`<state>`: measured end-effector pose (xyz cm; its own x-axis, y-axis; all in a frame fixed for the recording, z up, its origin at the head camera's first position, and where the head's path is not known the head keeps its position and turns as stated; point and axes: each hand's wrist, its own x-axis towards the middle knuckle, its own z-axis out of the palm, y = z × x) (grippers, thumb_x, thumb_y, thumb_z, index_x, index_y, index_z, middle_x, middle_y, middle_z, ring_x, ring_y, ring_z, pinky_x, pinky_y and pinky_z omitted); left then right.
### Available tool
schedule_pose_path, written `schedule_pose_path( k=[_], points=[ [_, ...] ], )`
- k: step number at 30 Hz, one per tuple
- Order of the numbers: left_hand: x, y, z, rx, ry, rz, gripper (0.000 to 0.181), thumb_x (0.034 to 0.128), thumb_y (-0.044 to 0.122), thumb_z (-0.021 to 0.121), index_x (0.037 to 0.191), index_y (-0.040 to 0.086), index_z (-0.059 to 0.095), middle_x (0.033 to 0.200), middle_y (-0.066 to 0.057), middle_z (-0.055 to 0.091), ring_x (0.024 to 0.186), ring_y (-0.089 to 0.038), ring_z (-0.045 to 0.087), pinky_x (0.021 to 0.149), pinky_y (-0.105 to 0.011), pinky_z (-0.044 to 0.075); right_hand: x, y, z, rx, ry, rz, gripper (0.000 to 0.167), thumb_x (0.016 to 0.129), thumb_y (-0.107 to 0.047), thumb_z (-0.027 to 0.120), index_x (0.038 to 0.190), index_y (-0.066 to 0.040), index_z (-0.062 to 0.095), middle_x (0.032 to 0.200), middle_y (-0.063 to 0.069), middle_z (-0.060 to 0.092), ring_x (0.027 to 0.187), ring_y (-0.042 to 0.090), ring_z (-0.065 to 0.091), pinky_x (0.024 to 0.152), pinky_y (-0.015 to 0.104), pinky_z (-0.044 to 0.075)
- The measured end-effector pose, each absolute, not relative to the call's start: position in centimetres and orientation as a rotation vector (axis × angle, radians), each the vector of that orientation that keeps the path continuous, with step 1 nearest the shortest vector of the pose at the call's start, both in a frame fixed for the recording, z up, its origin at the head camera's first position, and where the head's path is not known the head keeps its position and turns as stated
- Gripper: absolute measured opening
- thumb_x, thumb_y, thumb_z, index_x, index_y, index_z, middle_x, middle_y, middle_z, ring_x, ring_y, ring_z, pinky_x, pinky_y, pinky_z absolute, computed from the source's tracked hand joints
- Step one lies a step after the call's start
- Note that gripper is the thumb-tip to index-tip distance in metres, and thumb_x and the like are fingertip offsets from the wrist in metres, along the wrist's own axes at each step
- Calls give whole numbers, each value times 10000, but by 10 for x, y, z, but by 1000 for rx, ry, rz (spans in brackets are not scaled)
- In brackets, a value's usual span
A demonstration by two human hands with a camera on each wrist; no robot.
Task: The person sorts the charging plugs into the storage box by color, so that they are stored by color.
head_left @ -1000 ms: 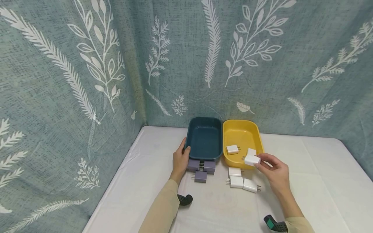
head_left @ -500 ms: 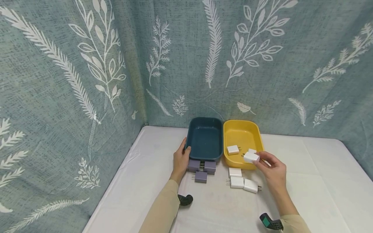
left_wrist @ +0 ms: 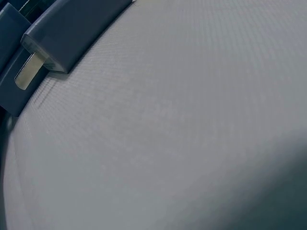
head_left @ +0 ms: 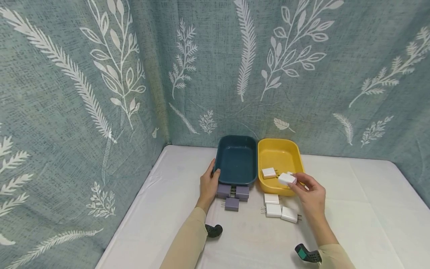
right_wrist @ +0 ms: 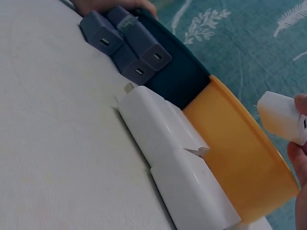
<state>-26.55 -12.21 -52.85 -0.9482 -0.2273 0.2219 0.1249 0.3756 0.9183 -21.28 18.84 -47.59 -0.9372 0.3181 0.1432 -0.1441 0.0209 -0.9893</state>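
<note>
My right hand (head_left: 312, 192) pinches a white USB charger plug (head_left: 287, 179) between thumb and fingertips, above the near right part of the yellow tray (head_left: 295, 157). Its prongs point left. Inside that tray lies one white charger plug (head_left: 268, 173); another is mostly hidden behind the held one. My left hand (head_left: 209, 185) holds the dark blue tray (head_left: 236, 160) at its near left side, thumb at the rim. No plugs show on that tray's floor. In the right wrist view, the held charger (right_wrist: 280, 115) shows its USB slot, partly covered by fingers.
Several purple charger plugs (head_left: 231, 204) sit in front of the blue tray. Before the yellow tray lie white charger plugs (head_left: 273, 210), some with prongs pointing right. Both trays stand side by side near a patterned curtain (head_left: 215, 74) on the white-covered table (head_left: 362, 209).
My right hand, with the white charger plug, has moved slightly left and farther over the yellow tray. The left hand and both trays have stayed in place.
</note>
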Motion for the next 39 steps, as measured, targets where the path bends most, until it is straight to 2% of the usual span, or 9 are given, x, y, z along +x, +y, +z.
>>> schedule_pose_path(
  k=[7,15,23,29,35,39],
  points=[
    [-265,-122,-528,90,-2332,-1592,518,991,251,493,1491,143,412,1520,-36,431,1418,-251,397,1173,-431,330,-215,185,-474,-167,-2026,1939,385,772,30,774,1136,34,649,1023,-61,662,983,32,649,833,129,535],
    [-265,-122,-527,91,-2329,-1599,516,989,244,502,1490,152,416,1516,-34,436,1411,-240,409,1165,-417,345,-218,180,-475,-119,-1982,1988,373,761,78,762,1112,78,638,1011,-62,667,968,19,666,831,155,543],
    [-265,-122,-528,79,-2324,-1611,520,993,244,500,1493,135,408,1522,-32,429,1416,-250,400,1167,-428,339,-220,178,-475,-139,-1978,1989,375,767,41,775,1118,42,645,1025,-58,679,990,33,661,827,140,540],
    [-265,-122,-528,86,-2323,-1602,514,989,244,506,1486,143,422,1510,-31,446,1403,-247,420,1158,-429,355,-220,178,-475,-95,-1948,2077,436,775,42,767,1183,59,611,1106,50,691,1019,73,676,850,165,545],
    [-264,-122,-528,76,-2318,-1592,512,985,232,512,1480,131,430,1499,-36,462,1396,-243,431,1154,-423,361,-217,180,-477,-113,-2006,2005,426,785,0,774,1185,18,630,1105,23,692,1012,84,674,829,149,547],
    [-265,-122,-528,67,-2311,-1592,508,985,228,511,1481,153,431,1497,-40,463,1396,-244,431,1158,-418,356,-215,181,-478,-105,-1979,2019,420,776,17,776,1171,32,632,1112,79,691,989,106,683,811,157,555]
  ],
)
